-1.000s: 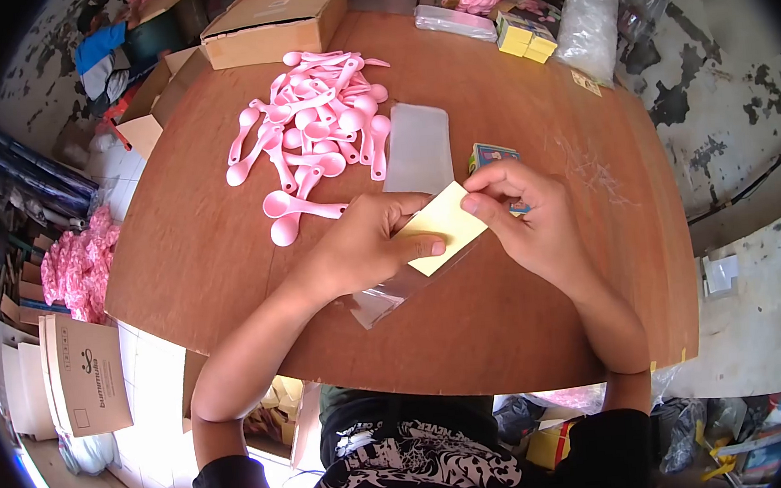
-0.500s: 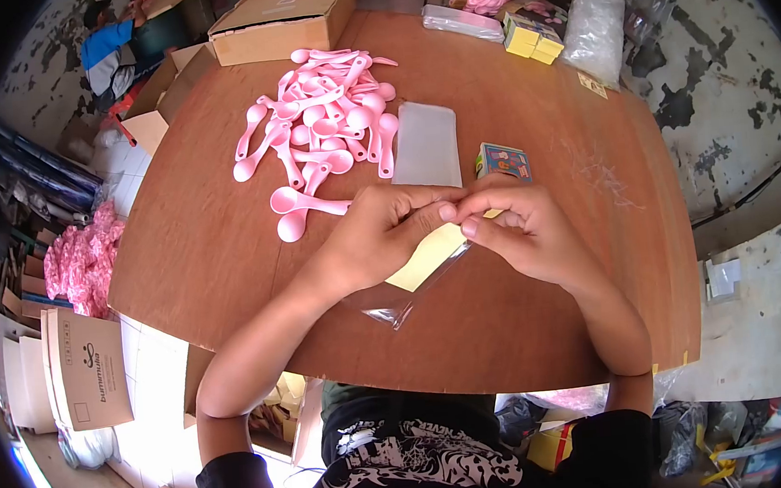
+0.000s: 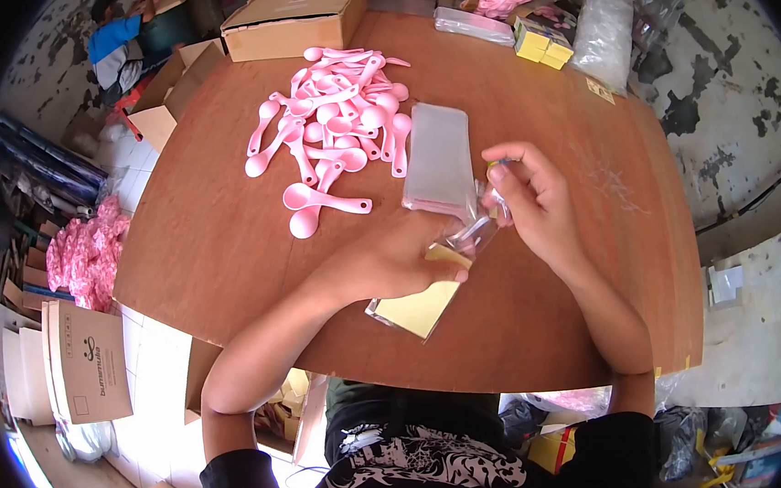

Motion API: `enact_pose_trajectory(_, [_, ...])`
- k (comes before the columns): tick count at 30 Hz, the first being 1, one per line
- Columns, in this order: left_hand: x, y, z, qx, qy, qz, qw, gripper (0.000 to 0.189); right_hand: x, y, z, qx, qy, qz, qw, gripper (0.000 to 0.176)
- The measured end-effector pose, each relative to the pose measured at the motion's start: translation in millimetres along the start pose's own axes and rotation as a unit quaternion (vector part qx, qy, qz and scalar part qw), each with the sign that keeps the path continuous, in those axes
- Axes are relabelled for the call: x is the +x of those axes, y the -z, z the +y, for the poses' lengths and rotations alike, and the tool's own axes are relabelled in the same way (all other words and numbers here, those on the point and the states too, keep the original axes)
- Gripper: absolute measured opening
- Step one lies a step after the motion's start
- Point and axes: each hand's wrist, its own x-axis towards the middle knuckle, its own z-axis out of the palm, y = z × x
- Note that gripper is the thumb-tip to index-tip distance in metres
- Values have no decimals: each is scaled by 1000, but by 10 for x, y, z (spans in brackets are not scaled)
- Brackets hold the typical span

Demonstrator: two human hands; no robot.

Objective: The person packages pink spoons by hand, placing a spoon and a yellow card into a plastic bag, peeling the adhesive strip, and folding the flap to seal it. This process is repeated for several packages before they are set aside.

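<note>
My left hand is closed on a clear plastic bag with a yellow card inside it, tilted over the table. My right hand is raised beside the bag's upper end, thumb and forefinger pinched on a small colourful box, of which only a sliver shows. Its lower fingers appear to touch the bag's end. Just beyond the hands lies a stack of clear plastic bags. Pink measuring spoons form a pile to the left, with a crossed pair nearest my left hand.
A cardboard box stands at the table's far edge. Yellow small boxes and plastic wrap sit at the back right. Cartons and pink bundles are on the left. Another person is at far left.
My hands have parted from their joint pinch. The left hand and the bag have moved down and closer to me; the right has moved up and right to the small box.
</note>
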Motion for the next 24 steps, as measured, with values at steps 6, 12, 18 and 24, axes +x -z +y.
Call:
enact_pose_trajectory(6, [-21, 20, 74, -37, -35, -198, 979, 28, 406, -500, 379, -336, 321, -69, 883, 14])
enact_pose_trajectory(12, [-34, 61, 79, -89, -90, -224, 966, 30, 704, -1284, 375, -508, 270, -131, 808, 26])
enact_pose_trajectory(18, [-47, 143, 65, -129, -30, -203, 970, 30, 775, -1176, 387, -486, 282, -95, 822, 23])
enact_pose_trajectory(24, [-35, 171, -19, -76, -96, -57, 991, 36, 583, -108, -17, -173, 164, 0, 971, 22])
